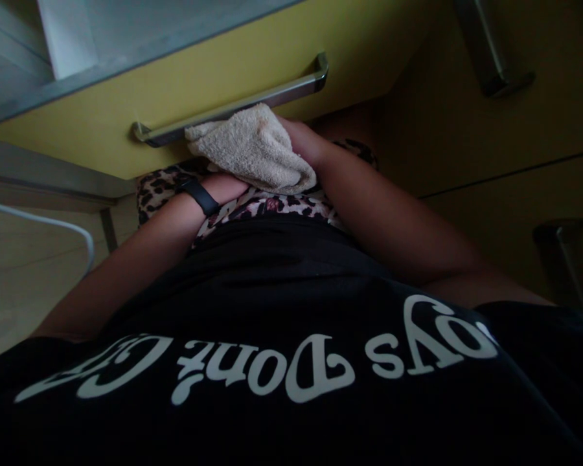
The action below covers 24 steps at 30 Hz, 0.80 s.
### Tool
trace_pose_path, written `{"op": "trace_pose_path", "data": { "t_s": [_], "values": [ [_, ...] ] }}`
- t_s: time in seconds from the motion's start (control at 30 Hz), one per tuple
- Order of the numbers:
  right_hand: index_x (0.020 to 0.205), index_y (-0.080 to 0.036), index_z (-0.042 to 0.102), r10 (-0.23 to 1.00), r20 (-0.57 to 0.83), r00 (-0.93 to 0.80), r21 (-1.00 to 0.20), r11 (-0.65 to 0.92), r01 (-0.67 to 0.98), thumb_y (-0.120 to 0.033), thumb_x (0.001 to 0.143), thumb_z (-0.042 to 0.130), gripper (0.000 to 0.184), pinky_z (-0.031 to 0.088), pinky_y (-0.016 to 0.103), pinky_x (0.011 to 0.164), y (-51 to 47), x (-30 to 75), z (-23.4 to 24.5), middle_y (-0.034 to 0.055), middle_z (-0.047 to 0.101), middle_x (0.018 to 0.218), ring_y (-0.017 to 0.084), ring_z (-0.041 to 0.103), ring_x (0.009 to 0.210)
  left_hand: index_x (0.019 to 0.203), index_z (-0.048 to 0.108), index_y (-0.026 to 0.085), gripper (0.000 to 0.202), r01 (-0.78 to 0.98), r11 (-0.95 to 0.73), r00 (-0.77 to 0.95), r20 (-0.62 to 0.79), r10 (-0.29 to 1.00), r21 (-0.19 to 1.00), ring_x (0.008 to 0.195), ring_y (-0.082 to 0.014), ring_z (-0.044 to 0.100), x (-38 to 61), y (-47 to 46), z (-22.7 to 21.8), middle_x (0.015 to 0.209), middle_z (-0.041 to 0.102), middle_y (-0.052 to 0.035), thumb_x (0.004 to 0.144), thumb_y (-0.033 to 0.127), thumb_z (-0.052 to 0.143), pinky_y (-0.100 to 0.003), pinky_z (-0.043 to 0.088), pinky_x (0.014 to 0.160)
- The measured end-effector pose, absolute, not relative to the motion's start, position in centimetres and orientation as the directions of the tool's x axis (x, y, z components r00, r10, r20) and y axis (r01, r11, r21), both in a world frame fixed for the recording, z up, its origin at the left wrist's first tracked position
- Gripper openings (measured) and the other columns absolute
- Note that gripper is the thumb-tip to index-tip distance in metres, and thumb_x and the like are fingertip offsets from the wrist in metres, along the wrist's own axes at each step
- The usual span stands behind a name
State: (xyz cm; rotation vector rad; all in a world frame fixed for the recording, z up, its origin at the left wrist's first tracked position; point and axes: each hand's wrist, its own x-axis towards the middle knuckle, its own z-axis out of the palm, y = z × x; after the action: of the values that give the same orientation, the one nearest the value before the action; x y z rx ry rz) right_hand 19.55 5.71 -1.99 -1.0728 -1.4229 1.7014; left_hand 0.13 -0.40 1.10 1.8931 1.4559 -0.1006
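Observation:
A beige terry cloth (260,152) is bunched in front of my lap, just below the metal handle (243,107) of a yellow drawer. My right hand (296,137) comes in from the right and grips the cloth at its far side; its fingers are hidden behind the folds. From the left, my left hand (230,184) reaches under the cloth's near edge, a black band (200,196) around its wrist. Cloth covers the left fingers, so their grip does not show. The cloth's upper edge overlaps the handle in view; whether they touch I cannot tell.
The yellow drawer front (97,136) stands close before me, pulled out, with its pale interior (140,29) at upper left. Darker cabinet fronts with handles (495,65) flank me on the right. A white cable (58,223) curves over the light floor (24,259) at left.

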Motion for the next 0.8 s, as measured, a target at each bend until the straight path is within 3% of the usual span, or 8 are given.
{"op": "trace_pose_path", "data": {
  "t_s": [0.27,0.5,0.6,0.8],
  "values": [
    [0.118,-0.003,0.073,0.869,-0.222,-0.442,-0.964,-0.263,-0.033,-0.043,0.102,0.046,0.051,0.033,0.051,0.129,5.3,19.4,-1.0,-0.0009,0.078,0.105,0.018,0.068,0.125,0.136,0.066,0.017,0.054,0.847,-0.085,0.368,-0.465,0.805,0.524,0.136,-0.0129,0.058,0.0,-0.4,0.7,0.133,0.073,-0.0023,0.104,0.047,0.035,-0.037,0.026,0.136],
    [0.116,-0.005,0.072,0.877,-0.243,-0.413,-0.95,-0.302,-0.081,-0.041,0.101,0.05,0.045,0.036,0.048,0.129,5.5,19.3,-1.6,0.0006,0.078,0.105,0.016,0.07,0.12,0.147,0.057,0.016,0.058,0.828,-0.092,0.378,-0.431,0.82,0.553,0.157,-0.0137,0.036,0.1,-0.5,0.8,0.147,0.064,-0.0021,0.103,0.048,0.04,-0.038,0.017,0.141],
    [0.115,-0.004,0.071,0.878,-0.227,-0.42,-0.956,-0.283,-0.075,-0.037,0.1,0.052,0.041,0.036,0.048,0.129,5.7,19.3,-1.7,-0.0013,0.078,0.103,0.015,0.07,0.12,0.145,0.06,0.015,0.059,0.838,-0.102,0.38,-0.438,0.815,0.536,0.156,-0.0143,0.039,0.0,-0.5,0.8,0.143,0.067,-0.0036,0.102,0.05,0.037,-0.038,0.014,0.141],
    [0.114,-0.001,0.071,0.869,-0.207,-0.449,-0.957,-0.274,-0.09,-0.04,0.098,0.054,0.045,0.035,0.052,0.128,5.8,19.3,-1.9,-0.0004,0.077,0.104,0.019,0.068,0.126,0.14,0.068,0.024,0.063,0.879,-0.098,0.352,-0.496,0.794,0.467,0.151,-0.0163,0.048,-0.6,0.1,-0.4,0.129,0.074,-0.003,0.1,0.057,0.031,-0.039,0.031,0.137]
  ]
}}
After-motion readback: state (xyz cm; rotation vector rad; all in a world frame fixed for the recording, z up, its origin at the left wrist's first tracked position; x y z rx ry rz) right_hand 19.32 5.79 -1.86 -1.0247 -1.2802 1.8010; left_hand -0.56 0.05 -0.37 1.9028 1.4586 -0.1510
